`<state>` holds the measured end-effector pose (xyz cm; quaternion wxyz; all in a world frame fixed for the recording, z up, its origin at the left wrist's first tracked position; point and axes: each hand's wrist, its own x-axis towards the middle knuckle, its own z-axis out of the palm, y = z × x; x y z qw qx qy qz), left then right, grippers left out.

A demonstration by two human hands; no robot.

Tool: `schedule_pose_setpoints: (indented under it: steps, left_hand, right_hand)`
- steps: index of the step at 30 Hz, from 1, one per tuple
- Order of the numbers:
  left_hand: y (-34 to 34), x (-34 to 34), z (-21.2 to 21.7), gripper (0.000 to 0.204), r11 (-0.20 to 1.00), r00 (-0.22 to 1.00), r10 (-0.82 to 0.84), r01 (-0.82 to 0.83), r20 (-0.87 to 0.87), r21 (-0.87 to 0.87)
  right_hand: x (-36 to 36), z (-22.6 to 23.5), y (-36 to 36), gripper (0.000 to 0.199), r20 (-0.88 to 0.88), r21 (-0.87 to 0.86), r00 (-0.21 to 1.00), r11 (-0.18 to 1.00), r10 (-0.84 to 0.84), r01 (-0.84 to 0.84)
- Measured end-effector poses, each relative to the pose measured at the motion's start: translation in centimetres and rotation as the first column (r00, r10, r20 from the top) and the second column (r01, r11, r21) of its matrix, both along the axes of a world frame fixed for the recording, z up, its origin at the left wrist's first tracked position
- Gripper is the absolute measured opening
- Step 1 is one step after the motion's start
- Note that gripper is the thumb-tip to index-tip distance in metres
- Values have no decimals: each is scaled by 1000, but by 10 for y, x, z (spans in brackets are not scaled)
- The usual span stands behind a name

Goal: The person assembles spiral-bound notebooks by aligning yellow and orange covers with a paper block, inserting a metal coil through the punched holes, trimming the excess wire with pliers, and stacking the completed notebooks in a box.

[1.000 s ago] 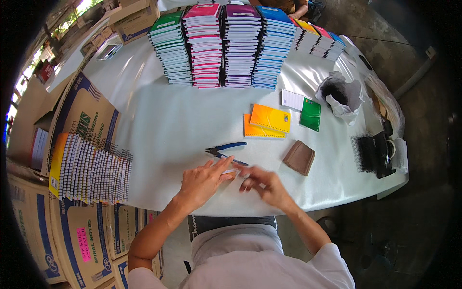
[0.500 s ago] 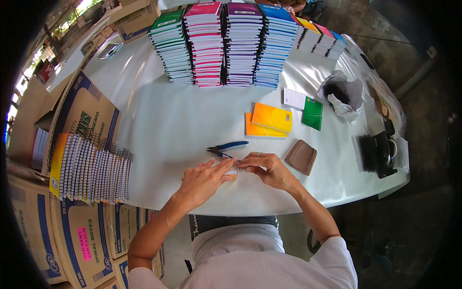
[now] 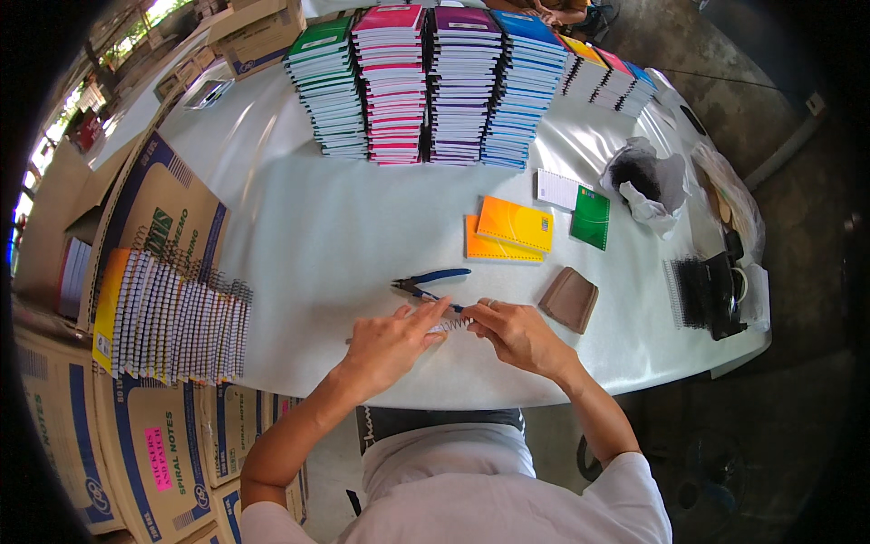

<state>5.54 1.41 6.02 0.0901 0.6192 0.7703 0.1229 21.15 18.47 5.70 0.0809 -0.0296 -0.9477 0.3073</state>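
Observation:
My left hand (image 3: 391, 343) and my right hand (image 3: 517, 334) meet near the front edge of the white table (image 3: 317, 227). Between their fingertips lies a thin white spiral wire coil (image 3: 450, 323), and both hands pinch it. Blue-handled pliers (image 3: 428, 282) lie on the table just beyond the hands, untouched. A little past them lie two orange notebooks (image 3: 509, 228), one on top of the other.
Tall stacks of green, pink, purple and blue spiral notebooks (image 3: 426, 77) line the far side. A green notebook (image 3: 591, 218), a white pad (image 3: 556, 189), a brown wallet (image 3: 570, 299) and black coils (image 3: 702, 292) lie at right. A row of spiral notebooks (image 3: 172, 317) rests on cardboard boxes at left.
My right hand has moved left and forward to meet the left hand at the coil. The left hand has barely shifted.

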Motion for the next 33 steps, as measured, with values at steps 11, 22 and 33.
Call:
schedule_pose_setpoints:
  steps: [11, 22, 33]
  left_hand:
    - [0, -1, -3, 48, 963, 971, -237, 233, -14, -137]
    - [-9, 2, -7, 85, 986, 988, -151, 153, -35, 72]
    - [-23, -15, -14, 90, 999, 1000, 8, -7, -21, 42]
  right_hand:
    - [20, 6, 21, 36, 13, -229, 1000, 973, 18, -15]
    - [37, 25, 69, 51, 73, -627, 975, 770, 208, -117]
    - [-22, 1, 27, 40, 187, -656, 952, 752, 243, -64]
